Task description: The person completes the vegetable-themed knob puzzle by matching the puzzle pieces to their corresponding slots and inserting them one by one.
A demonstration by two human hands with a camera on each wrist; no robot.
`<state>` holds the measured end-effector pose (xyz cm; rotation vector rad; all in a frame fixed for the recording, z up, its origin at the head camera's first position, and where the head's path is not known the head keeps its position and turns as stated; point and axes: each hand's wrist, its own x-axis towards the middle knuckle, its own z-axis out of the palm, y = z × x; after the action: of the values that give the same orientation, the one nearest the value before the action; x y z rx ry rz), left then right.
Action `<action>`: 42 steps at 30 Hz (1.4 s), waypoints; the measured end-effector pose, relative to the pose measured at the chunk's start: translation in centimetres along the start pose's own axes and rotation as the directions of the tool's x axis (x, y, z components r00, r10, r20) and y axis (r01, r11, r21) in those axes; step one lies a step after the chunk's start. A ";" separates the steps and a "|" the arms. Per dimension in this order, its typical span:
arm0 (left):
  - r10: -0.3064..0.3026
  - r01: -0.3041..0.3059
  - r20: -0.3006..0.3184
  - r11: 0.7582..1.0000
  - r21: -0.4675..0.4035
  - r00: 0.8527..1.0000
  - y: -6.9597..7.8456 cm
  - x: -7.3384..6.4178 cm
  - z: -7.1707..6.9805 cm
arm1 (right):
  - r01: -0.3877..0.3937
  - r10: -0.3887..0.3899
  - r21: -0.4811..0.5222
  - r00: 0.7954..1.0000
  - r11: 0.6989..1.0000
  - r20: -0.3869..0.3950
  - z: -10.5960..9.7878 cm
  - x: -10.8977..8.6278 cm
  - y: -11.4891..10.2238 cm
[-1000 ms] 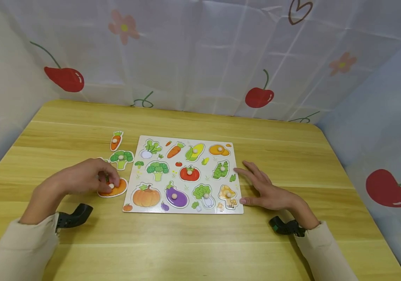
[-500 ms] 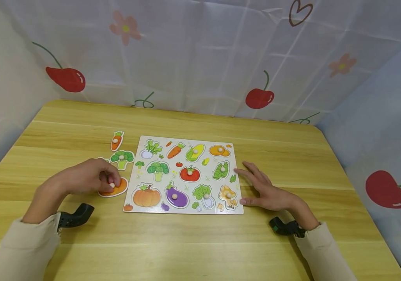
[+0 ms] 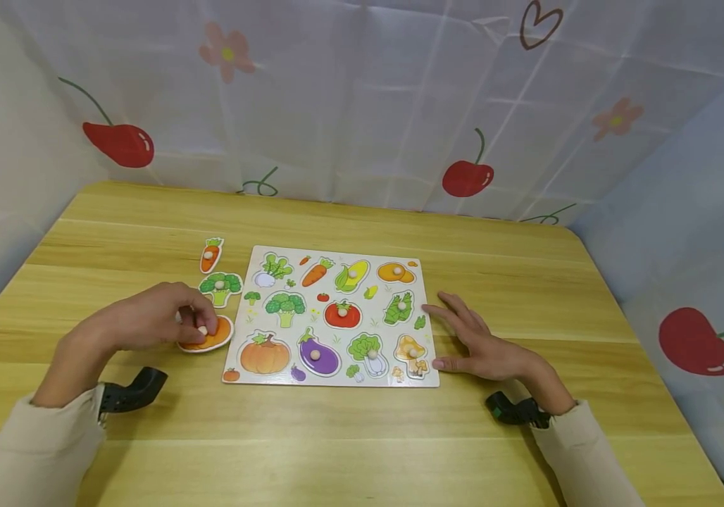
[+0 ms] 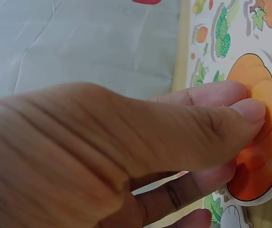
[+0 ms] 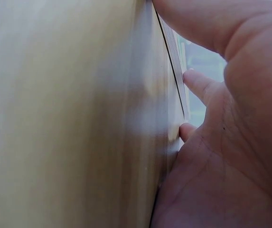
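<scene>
My left hand (image 3: 153, 318) pinches the small knob of a pumpkin puzzle piece (image 3: 223, 331), just left of the puzzle board (image 3: 336, 380). The left wrist view has the orange pumpkin face (image 4: 264, 173) tipped up beyond the thumb, its knob hidden behind the fingertips. At the board's right edge my right hand (image 3: 479, 345) rests with fingers spread, thumb and a fingertip touching the edge. In the right wrist view this palm (image 5: 207, 175) lies low along the tabletop. The board's pumpkin (image 3: 264, 355), broccoli (image 3: 285, 306), carrot (image 3: 317, 272) and radish (image 3: 271, 270) places show no knobs.
A broccoli piece (image 3: 220, 286) and a carrot piece (image 3: 210, 255) lie on the wooden table (image 3: 362, 451) left of the board. Knobbed pieces, among them an eggplant (image 3: 324, 360) and a tomato (image 3: 343, 318), sit in the board. A printed curtain (image 3: 336, 105) hangs behind.
The pumpkin piece has tilted up and shifted slightly right in my left hand's pinch. The radish piece's edge above the hand has gone out of sight. My right hand stays put.
</scene>
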<state>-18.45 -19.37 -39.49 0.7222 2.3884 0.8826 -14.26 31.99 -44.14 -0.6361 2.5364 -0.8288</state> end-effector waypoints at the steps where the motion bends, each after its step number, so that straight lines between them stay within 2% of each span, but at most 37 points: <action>1: 0.002 -0.002 -0.002 1.000 0.002 1.000 0.1 0.0 0.0 | 0.000 0.000 0.002 1.000 1.000 0.001 0.0 0.0 0.0; 7: -0.001 0.001 -0.024 0.999 0.035 1.000 0.9 0.0 0.0 | -0.005 0.005 0.006 1.000 1.000 0.002 0.0 0.1 -0.3; 13: 0.023 -0.020 -0.049 0.998 0.059 0.999 1.5 0.1 0.0 | -0.010 0.010 0.017 1.000 1.000 0.002 0.0 0.1 -0.4; 21: 0.034 -0.031 -0.065 0.999 0.043 0.997 2.7 0.5 0.8 | -0.013 0.013 0.025 1.000 1.000 0.000 0.1 0.1 -0.4; 26: 0.077 -0.075 -0.071 0.997 0.036 0.994 3.5 0.6 1.4 | -0.019 0.019 0.022 1.000 1.000 0.005 0.1 0.2 -0.4; 36: 0.168 -0.161 -0.062 0.981 0.111 0.984 4.8 1.8 2.9 | -0.022 0.022 0.005 1.000 1.000 -0.004 -0.1 -0.1 -0.3; 42: 0.183 -0.177 -0.042 0.978 0.110 0.982 5.0 2.1 3.8 | -0.016 0.016 0.011 1.000 1.000 0.000 0.0 -0.1 -0.3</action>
<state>-16.20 -13.10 -39.09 0.9814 2.4595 0.8608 -14.14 31.83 -43.91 -0.6109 2.5321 -0.8366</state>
